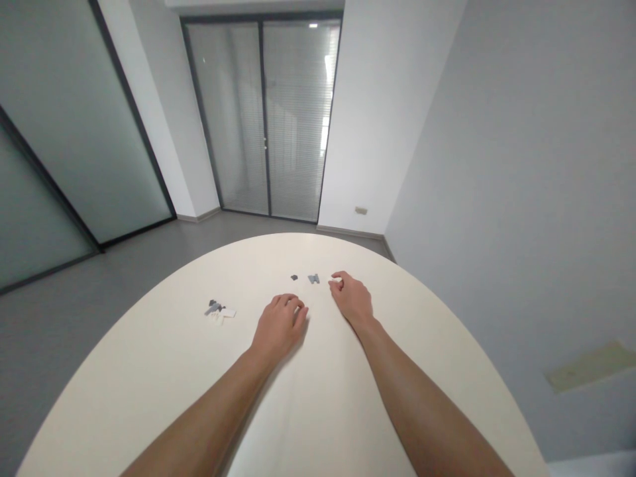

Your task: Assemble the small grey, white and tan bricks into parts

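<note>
My left hand (pixel 282 324) rests palm down on the round white table, its fingers loosely bent and a little apart, with nothing visible in it. Just beyond its fingertips lies a small dark piece (pixel 294 277), flat on the surface. To the right of that is a small blue-grey piece (pixel 314 279) with a notched outline. My right hand (pixel 352 298) lies beside this grey piece without touching it, fingers curled and the index finger apart from the thumb. No object shows between those fingers. What the small pieces are is too small to tell.
On the table's left side is a little pile of flat dark, grey and white pieces (pixel 218 310). The white table (pixel 163 377) has a curved edge all round. Beyond it stand a glass door (pixel 293 126) with blinds, frosted panels (pixel 94 126) and a grey wall (pixel 527 172).
</note>
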Demonstrator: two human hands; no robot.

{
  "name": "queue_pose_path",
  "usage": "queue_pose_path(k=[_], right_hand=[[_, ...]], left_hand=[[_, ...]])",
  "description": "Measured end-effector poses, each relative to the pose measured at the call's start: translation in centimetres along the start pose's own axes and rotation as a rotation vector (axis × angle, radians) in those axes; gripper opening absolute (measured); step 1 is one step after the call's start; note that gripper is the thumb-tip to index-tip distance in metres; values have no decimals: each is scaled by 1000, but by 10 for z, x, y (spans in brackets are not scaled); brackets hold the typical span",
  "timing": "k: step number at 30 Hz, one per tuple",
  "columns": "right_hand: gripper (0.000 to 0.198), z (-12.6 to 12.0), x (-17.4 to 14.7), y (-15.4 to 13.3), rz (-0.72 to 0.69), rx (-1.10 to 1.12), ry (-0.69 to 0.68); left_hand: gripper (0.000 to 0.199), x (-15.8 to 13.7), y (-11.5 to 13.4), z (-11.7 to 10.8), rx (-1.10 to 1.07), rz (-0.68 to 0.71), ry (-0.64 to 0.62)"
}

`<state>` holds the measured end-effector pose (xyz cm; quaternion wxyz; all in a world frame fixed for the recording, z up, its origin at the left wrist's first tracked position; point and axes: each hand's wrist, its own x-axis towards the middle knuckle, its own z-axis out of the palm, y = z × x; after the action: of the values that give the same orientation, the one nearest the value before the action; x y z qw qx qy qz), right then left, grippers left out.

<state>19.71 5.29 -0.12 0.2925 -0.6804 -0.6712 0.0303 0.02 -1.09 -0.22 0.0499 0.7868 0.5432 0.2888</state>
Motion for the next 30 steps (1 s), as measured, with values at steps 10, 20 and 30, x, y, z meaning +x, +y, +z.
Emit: queue_pose_path(k=[10,20,30], right_hand=[[17,6,-11,-16,-266,0,-65],[18,4,-10,-16,-187,4,-75],[18,5,-10,-16,-208,-11,-57]], left_hand=[[31,-5,3,-6,315,-174,129],[45,-10,-4,2,354,-352,49],[38,-8,1,-1,323,-182,3]])
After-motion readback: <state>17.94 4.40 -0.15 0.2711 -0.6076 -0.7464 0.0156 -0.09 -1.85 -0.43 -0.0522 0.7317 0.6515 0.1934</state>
